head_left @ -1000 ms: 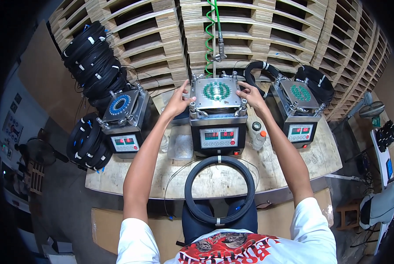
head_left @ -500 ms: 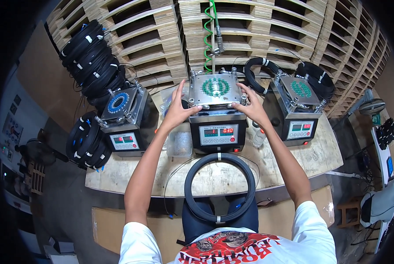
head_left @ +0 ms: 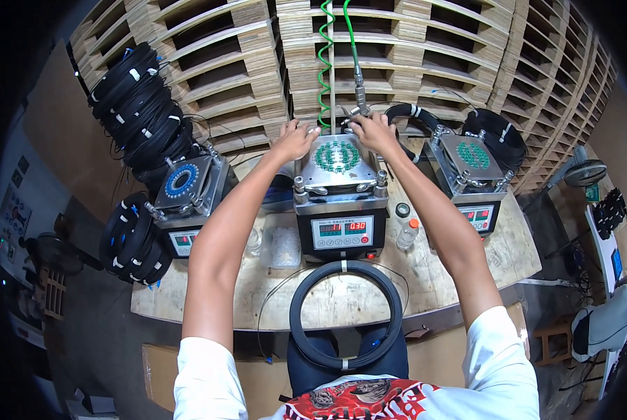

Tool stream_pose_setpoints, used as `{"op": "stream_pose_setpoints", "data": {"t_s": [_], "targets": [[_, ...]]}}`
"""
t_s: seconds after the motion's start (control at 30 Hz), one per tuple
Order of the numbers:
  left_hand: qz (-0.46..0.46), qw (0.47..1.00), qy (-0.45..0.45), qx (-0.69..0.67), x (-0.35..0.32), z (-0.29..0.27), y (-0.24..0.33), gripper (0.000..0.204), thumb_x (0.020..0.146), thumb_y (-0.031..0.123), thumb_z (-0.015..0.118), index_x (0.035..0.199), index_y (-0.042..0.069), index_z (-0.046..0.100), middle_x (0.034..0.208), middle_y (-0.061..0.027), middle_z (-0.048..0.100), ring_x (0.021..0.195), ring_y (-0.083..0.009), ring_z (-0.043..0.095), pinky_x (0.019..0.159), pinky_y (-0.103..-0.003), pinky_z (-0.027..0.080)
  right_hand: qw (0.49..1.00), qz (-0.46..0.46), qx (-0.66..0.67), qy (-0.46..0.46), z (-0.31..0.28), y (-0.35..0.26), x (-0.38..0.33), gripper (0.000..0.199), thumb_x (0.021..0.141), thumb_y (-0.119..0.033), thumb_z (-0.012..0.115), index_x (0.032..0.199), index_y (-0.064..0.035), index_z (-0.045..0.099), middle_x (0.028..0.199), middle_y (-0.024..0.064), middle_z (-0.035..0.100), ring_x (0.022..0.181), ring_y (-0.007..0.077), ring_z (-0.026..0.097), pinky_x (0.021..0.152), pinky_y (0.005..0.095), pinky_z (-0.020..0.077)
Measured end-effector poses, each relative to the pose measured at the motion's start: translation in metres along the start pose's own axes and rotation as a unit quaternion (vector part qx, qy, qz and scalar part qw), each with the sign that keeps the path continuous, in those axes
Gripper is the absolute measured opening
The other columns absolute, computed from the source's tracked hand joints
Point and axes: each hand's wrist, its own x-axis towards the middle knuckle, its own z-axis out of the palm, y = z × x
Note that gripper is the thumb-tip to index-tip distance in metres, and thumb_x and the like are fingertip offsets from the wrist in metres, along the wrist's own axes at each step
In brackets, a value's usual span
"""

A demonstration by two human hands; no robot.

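Observation:
The middle polishing-type machine (head_left: 341, 210) has a square metal plate (head_left: 313, 173) on top, dotted with rings of green fittings. My left hand (head_left: 296, 142) is at the plate's far left corner, its fingers curled in. At the far right corner, my right hand (head_left: 375, 134) has its fingers bent over the corner hardware. Both hands cover the rear posts, so what they grip is hidden. The near corner posts (head_left: 381, 180) stand in view. A black cable coil (head_left: 299, 315) with white ties leans over the table's front edge by my lap.
Similar machines stand left (head_left: 187, 203) and right (head_left: 471, 182). Cable coils (head_left: 135, 105) are stacked at the left. A clear tub (head_left: 283, 248) and an orange-capped bottle (head_left: 407, 235) flank the middle machine. A green air hose (head_left: 350, 31) hangs before wooden pallets (head_left: 460, 42).
Both hands have moved from the near and side edges of the plate to its far corners. My fingers were spread along the sides before and are now bent. The view has shifted slightly.

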Motion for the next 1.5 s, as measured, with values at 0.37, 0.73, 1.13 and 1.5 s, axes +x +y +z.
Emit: {"op": "stream_pose_setpoints", "data": {"t_s": [0.37, 0.73, 1.13, 1.5], "targets": [[-0.058, 0.995, -0.072, 0.037, 0.013, 0.02, -0.019, 0.063, 0.099, 0.059, 0.041, 0.149, 0.021, 0.045, 0.162, -0.0202, 0.019, 0.146, -0.0521, 0.017, 0.111, -0.075, 0.018, 0.993, 0.035, -0.037, -0.107, 0.003, -0.009, -0.021, 0.048, 0.099, -0.05, 0.05, 0.146, -0.0369, 0.048, 0.149, 0.0203, 0.041, 0.136, 0.0414, 0.04, 0.105, 0.0652, 0.0331], [0.126, 0.968, 0.193, -0.095, -0.202, -0.013, 0.007, 0.021, 0.098, 0.011, 0.056, 0.117, 0.001, 0.057, 0.112, -0.0207, 0.059, 0.099, -0.0391, 0.062, 0.086, -0.043, 0.05, 0.959, -0.071, 0.236, 0.143, -0.04, 0.025, -0.171, 0.024, 0.092, -0.007, 0.055, 0.115, -0.0044, 0.06, 0.097, 0.0221, 0.064, 0.083, 0.0362, 0.065, 0.076, 0.0413, 0.0508], [-0.087, 0.98, -0.06, -0.169, -0.398, 0.118, -0.065, 0.034, 0.093, 0.01, 0.062, 0.125, 0.006, 0.052, 0.077, -0.0139, 0.063, 0.073, -0.0275, 0.066, 0.07, -0.041, 0.051, 0.94, 0.056, 0.226, -0.249, 0.062, 0.094, -0.36, 0.04, 0.094, -0.008, 0.057, 0.134, -0.0022, 0.056, 0.074, 0.0127, 0.063, 0.054, 0.0204, 0.062, 0.055, 0.0339, 0.0525], [-0.196, 0.97, -0.098, -0.105, -0.407, 0.106, 0.001, 0.072, 0.085, 0.059, 0.07, 0.112, -0.007, 0.065, 0.092, -0.0245, 0.072, 0.09, -0.0347, 0.072, 0.08, -0.043, 0.055, 0.916, 0.164, 0.232, -0.283, 0.059, 0.105, -0.39, 0.058, 0.088, -0.057, 0.067, 0.106, -0.0014, 0.071, 0.07, 0.0071, 0.064, 0.059, 0.0189, 0.061, 0.053, 0.0351, 0.0478]]}}
